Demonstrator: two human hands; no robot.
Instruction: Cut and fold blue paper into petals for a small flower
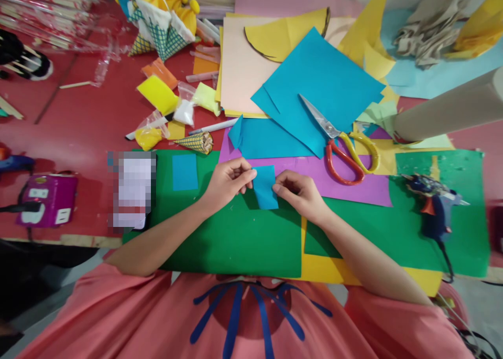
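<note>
Between my two hands is a small blue piece of paper [266,188], held above the green sheet [236,238]. My left hand [234,180] pinches its upper left edge between thumb and fingers. At its right edge, my right hand [297,189] pinches it the same way. The paper looks slightly bent. Left of my left hand, another small blue square [184,172] lies flat on the green sheet. Scissors with red and yellow handles [346,152] rest beyond my right hand, their blades partly open over larger blue sheets [318,81].
A glue gun [438,212] lies at the right, near a large pale roll [451,107]. A phone [133,191] and a purple power box [47,200] are on the left. Small bags of coloured material [158,94], a patterned cone [195,142] and a purple sheet [361,187] lie beyond.
</note>
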